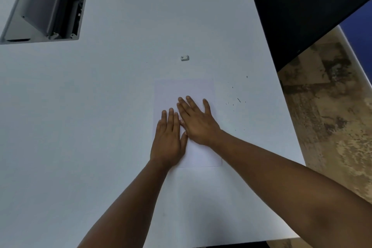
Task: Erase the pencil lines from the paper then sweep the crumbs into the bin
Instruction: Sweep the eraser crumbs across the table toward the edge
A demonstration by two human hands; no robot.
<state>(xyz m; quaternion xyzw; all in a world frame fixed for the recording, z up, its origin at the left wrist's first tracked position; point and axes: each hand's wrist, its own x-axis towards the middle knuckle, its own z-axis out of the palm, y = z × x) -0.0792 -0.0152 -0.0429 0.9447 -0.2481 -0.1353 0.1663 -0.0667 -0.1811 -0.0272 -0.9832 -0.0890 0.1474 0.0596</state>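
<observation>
Count: 1 sheet of paper (pixel 184 90), 1 eraser (pixel 184 58), 2 hands, 1 open cable hatch (pixel 45 7) set into the table (pixel 100 106), plus a scatter of dark crumbs (pixel 238 100), too small & too many to count exactly, roughly a dozen specks.

Paper: white w/ a faint lilac tint, rectangular, lying flat in portrait orientation on the pale grey-white table. No pencil lines can be made out on the visible part; surface looks blank from this view. A thin dark line shows at its near right corner.

Eraser: small, white, blocky, sits alone on the table beyond the paper's far edge, well apart from both hands.

Crumbs: on the bare table to the right of the paper, between the sheet and the table's right edge; longest sliver near the middle of the scatter.

Hands: left hand (pixel 169 137) lies flat, palm down, fingers together & straight, over the paper's left edge, near half. Right hand (pixel 198 121) also flat, palm down, fingers spread a bit, on the middle of the sheet, angled toward far left. The two touch side by side. Neither holds anything; both press on the paper.

Right of the table: mottled brown floor (pixel 326 106) & a dark panel (pixel 302 6) at top right.
</observation>
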